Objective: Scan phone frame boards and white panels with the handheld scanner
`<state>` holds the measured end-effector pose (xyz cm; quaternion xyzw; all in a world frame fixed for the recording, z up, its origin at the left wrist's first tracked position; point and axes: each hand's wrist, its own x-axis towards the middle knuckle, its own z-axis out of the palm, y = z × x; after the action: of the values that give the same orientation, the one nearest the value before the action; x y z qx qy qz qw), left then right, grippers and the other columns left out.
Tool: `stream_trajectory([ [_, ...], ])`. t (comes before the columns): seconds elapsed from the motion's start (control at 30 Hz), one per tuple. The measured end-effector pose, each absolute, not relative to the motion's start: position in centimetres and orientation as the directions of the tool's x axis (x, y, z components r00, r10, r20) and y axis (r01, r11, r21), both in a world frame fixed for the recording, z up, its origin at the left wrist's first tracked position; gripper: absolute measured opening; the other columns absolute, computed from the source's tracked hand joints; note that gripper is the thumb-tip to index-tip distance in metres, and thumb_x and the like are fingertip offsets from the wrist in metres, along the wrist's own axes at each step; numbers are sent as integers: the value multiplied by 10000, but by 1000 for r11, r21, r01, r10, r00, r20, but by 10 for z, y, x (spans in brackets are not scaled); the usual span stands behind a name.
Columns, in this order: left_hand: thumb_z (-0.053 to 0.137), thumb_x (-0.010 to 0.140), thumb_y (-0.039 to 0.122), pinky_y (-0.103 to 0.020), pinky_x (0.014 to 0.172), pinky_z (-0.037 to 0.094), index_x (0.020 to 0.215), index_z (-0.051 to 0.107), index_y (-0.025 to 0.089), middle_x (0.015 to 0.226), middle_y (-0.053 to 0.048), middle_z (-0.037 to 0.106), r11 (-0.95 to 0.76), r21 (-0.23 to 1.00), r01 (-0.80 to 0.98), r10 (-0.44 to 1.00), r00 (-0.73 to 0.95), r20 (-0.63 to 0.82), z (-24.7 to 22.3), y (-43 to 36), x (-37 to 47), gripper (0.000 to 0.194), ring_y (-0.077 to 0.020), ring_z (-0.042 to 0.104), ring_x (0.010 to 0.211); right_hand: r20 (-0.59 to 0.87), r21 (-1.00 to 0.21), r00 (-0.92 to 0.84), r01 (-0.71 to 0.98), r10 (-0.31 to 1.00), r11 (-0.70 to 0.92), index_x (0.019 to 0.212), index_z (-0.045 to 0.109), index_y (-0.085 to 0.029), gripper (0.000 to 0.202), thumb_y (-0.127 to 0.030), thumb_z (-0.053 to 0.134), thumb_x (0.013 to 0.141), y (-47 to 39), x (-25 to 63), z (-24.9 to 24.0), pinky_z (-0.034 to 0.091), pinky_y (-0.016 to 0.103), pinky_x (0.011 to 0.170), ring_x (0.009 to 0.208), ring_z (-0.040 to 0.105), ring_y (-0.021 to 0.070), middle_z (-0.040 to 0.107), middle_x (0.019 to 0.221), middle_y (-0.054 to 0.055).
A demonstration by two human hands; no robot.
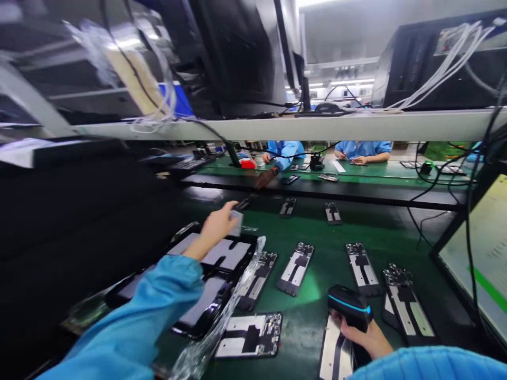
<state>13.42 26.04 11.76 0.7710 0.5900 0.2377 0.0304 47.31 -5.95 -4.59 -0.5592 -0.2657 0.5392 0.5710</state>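
My left hand (217, 228) reaches forward over a black tray (253, 244) of grey flat pieces. Its fingers are pinched at a small pale piece (236, 224), partly hidden behind the hand. My right hand (366, 333), at the lower right, is wrapped round a black handheld scanner (349, 307) with a blue light strip. Below the scanner lies an open phone body (335, 352). Other phone bodies lie nearby, including one (250, 335) set sideways, one (296, 268) in the middle and one (410, 306) at the right.
Clear plastic wrap (222, 330) hangs along the tray's right side. A metal shelf beam (277, 128) crosses above the green bench, with monitors and cables over it. A screen (481, 253) stands at the right. Across the bench, another person's hand (264, 178) reaches this way.
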Motion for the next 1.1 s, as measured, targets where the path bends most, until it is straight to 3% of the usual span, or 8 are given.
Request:
stream_trajectory([
  [0.07,616,781,267,-209,646,435,1321,528,177,699,51,545,-375,432,820,918,264,296,105,236,163,555,-131,558,618,-297,-928,259,-303,919,-215,807,780,-387,384,-554,817,463,-61,475,-44,388,558,1077,1076,645,421,795,931,2],
  [0.13,599,798,324,-218,620,458,1295,531,178,748,37,572,-410,633,657,910,339,238,89,206,193,522,-134,588,628,-284,-935,215,-280,934,-220,887,777,-364,433,-533,831,491,-64,478,-40,377,548,1077,1098,629,403,783,978,11],
  [0.23,567,811,340,-224,575,466,1272,515,155,773,15,612,-338,827,448,899,414,143,64,160,237,499,-145,624,632,-285,-933,114,-259,952,-249,910,750,-308,399,-490,834,565,-71,481,-34,436,487,953,955,633,327,728,878,5],
  [0.37,553,794,263,-224,592,471,1231,560,155,755,6,647,-361,827,432,871,472,133,41,124,284,451,-139,630,640,-286,-934,96,-249,953,-255,786,698,-250,318,-473,829,600,-76,482,-27,424,386,805,796,572,236,650,766,-22],
  [0.63,550,734,161,-239,655,498,1263,566,147,748,1,677,-396,816,421,858,485,166,31,104,314,529,-137,631,646,-249,-951,107,-215,963,-222,753,659,-209,321,-457,813,619,-76,481,-22,401,371,759,745,516,208,613,730,-18],
  [0.9,475,710,96,-219,583,458,1311,467,110,783,-3,621,-249,884,397,857,516,10,11,88,309,601,-120,590,621,-215,-939,111,-296,970,-174,900,714,-189,329,-381,831,659,-76,488,-20,436,408,945,943,626,256,727,917,27],
  [1.0,478,722,105,-224,609,482,1350,403,123,894,-34,626,-102,952,289,827,557,-80,-4,55,308,633,-126,629,696,-199,-931,158,-338,967,-137,1020,719,-188,372,-378,803,712,-71,501,-17,389,432,1077,1149,606,286,734,1141,78],
  [1.1,482,770,137,-237,631,513,1360,381,169,1049,-69,617,6,973,232,748,645,-158,-15,13,309,599,-129,650,745,-205,-924,204,-364,957,-120,1080,713,-174,405,-378,782,737,-65,512,-20,376,453,1103,1153,612,283,732,1153,100],
])
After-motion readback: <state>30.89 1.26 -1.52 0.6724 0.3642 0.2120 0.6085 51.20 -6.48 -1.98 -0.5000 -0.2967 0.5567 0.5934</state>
